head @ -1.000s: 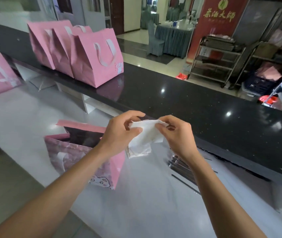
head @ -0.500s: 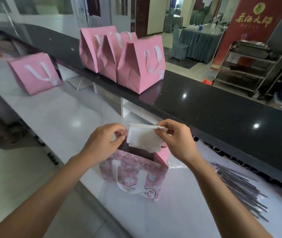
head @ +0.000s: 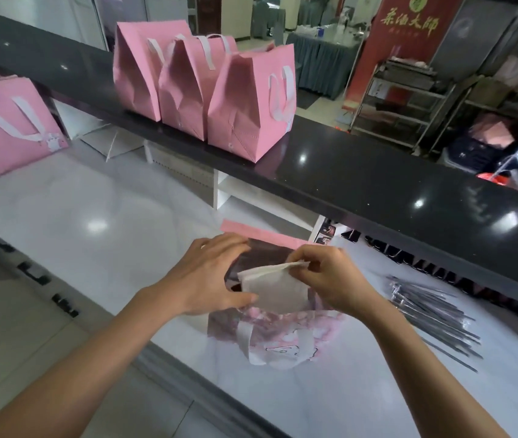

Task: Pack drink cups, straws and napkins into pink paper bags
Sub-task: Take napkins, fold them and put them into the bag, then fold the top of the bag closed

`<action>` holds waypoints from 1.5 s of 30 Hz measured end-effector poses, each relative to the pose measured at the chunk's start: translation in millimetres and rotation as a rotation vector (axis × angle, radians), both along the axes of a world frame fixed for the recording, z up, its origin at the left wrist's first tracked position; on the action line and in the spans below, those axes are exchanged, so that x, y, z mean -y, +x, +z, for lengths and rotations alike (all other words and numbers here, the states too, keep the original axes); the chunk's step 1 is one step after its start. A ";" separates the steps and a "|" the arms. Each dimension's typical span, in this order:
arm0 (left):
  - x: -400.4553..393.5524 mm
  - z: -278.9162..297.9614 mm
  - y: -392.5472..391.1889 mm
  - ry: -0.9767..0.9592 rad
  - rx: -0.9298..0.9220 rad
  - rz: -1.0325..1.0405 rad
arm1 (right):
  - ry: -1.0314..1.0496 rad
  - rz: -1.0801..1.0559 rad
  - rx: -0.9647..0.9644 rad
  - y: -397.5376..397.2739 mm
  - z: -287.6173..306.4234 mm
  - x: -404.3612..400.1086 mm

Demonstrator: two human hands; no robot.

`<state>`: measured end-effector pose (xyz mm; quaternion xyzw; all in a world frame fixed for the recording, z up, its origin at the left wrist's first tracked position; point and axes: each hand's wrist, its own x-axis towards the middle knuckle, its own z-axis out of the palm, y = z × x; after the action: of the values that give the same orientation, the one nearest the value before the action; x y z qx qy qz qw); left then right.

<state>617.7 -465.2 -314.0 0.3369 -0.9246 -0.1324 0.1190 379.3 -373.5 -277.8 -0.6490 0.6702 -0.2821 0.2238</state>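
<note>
Napkin (head: 275, 292) sits folded in our right hand (head: 330, 279), pinched by its top edge between thumb and fingertips, hanging straight down from that grip. Directly beneath the grip is the open mouth of the pink bag (head: 276, 330), which stands on the white tabletop (head: 99, 222); the napkin's lower part already looks to be inside the opening, though we cannot tell how deep. Our left hand (head: 213, 276) lies just left of the grip, fingers straight and flat against the bag's rim and the napkin's face, holding nothing. The napkin's long edge runs side to side across the mouth, so we judge the next move to be a short drop straight down from the grip. Wrapped straws (head: 431, 314) lie right of the grip, nearer our right hand.
</note>
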 end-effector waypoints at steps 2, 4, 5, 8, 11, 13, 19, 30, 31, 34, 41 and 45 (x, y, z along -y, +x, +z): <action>2.0 -1.6 1.9 0.003 -0.010 -0.017 | 0.061 0.019 -0.043 6.5 -1.7 3.0; 3.6 -3.3 3.6 0.003 -0.027 -0.035 | 0.120 0.018 -0.082 13.7 -6.4 7.0; 4.2 -4.3 4.4 0.001 -0.031 -0.046 | 0.138 0.017 -0.109 17.4 -9.6 9.0; 6.0 -7.5 6.0 -0.013 -0.041 -0.070 | 0.189 0.010 -0.201 23.1 -21.8 14.8; 8.0 -10.6 5.9 -0.025 -0.076 -0.082 | 0.195 -0.027 -0.346 23.1 -28.4 13.6; 9.4 -12.2 4.6 -0.027 -0.114 -0.083 | 0.142 -0.016 -0.440 23.6 -26.5 7.9; 14.1 -20.4 2.9 -0.094 -0.319 -0.111 | -0.319 -0.020 -0.465 23.2 -5.2 4.4; 20.6 -33.6 15.8 -0.060 -0.307 -0.106 | -0.296 0.015 -0.703 30.5 -25.4 49.2; 22.4 -35.0 15.8 -0.033 -0.321 -0.100 | -0.292 0.004 -0.701 29.8 -26.7 50.0; 25.7 -35.3 14.0 0.069 -0.386 -0.088 | -0.282 -0.031 -0.593 27.5 -26.5 47.4; 26.5 -40.4 9.8 0.164 -0.438 -0.065 | -0.154 -0.009 -0.364 36.1 -21.5 25.4; 27.1 -43.8 10.3 0.282 -0.518 -0.117 | -0.163 0.053 -0.367 43.0 -24.2 17.1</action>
<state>628.0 -492.3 -357.8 0.2512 -0.8537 -0.3479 0.2950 422.3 -390.6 -301.9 -0.7230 0.6573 -0.2062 0.0519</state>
